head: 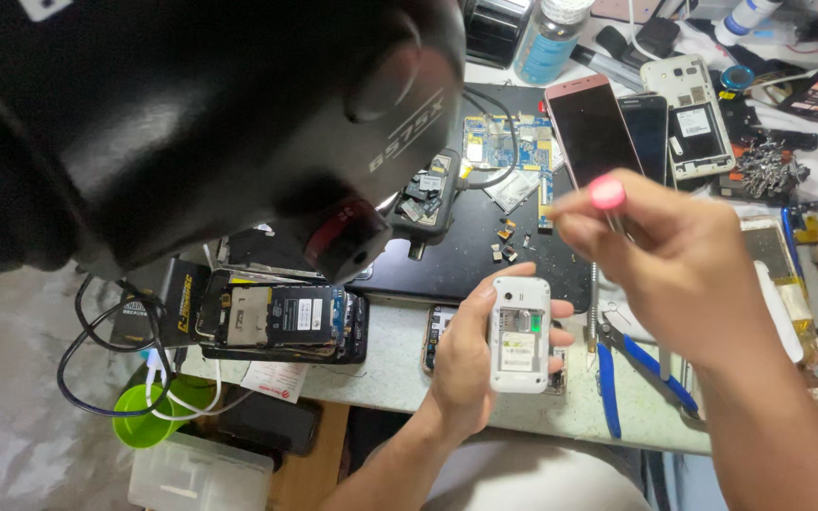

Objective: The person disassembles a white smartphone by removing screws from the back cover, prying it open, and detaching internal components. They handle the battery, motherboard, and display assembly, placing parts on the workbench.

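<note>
Cradling white phone (pixel 520 334), left hand (pixel 466 355) palm-up.

Small white phone (pixel 520 333), back cover off, upright above the bench edge.

It was a phone repair workshop: opened phones (pixel 281 322) lay on the cluttered bench (pixel 395 360) beside a bare circuit board (pixel 504 142), blue-handled pliers (pixel 631 374), loose small parts (pixel 504 241) and a large black microscope (pixel 210 114).

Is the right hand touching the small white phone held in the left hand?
Apart. The head view shows the right hand raised above the white phone, dark mat visible between them.
</note>
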